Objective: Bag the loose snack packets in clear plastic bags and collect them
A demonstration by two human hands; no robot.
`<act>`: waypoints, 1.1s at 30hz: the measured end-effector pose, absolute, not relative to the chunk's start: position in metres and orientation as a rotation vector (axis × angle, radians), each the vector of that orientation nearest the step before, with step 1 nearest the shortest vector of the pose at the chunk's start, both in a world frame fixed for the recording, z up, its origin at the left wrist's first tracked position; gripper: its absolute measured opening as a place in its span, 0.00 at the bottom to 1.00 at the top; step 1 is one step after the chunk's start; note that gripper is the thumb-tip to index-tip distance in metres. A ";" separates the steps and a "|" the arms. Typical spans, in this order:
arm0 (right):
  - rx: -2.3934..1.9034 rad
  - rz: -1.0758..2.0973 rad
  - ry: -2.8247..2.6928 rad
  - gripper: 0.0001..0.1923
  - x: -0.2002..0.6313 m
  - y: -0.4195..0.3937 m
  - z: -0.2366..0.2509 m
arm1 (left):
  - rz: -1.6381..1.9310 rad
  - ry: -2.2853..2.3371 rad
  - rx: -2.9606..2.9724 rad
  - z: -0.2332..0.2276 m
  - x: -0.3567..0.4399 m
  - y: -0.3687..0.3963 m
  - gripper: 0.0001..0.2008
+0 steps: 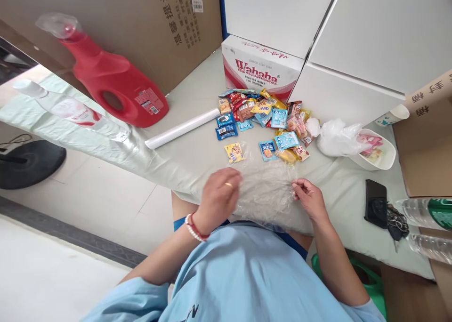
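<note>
- We are handling a clear plastic bag (266, 192) that is lying flat at the near edge of the bench (197, 155), right in front of us
- We are judging the work as barely begun: the bag is looking empty, and the pile of snack packets (263, 122) is lying untouched toward the far edge, apart from the bag
- Our left hand (219, 197) is pressing down on the bag's left side, fingers curled loosely over the film rather than clenched around it
- Our right hand (309, 197) is pinching the bag's right edge between thumb and fingertips, the other fingers half bent
- We cannot tell whether the bag's mouth is open yet
- A yellow packet (234, 152) is lying nearest the bag, just beyond it
</note>
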State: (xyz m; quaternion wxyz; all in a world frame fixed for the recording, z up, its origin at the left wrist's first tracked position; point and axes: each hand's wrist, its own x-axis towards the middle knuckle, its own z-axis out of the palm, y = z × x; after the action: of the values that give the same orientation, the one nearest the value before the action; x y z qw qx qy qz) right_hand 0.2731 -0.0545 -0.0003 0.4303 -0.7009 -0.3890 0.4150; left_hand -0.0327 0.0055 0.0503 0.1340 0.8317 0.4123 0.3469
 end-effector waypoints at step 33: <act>-2.236 0.787 -1.486 0.10 0.234 0.111 0.003 | 0.397 1.150 2.640 -0.036 0.006 0.004 0.25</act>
State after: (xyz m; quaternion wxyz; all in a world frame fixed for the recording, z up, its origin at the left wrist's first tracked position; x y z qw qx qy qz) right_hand 0.2344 0.1109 0.0031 0.1711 -0.7875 -0.5233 0.2771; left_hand 0.0059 0.0039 -0.0363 0.1172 0.9019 0.3930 0.1356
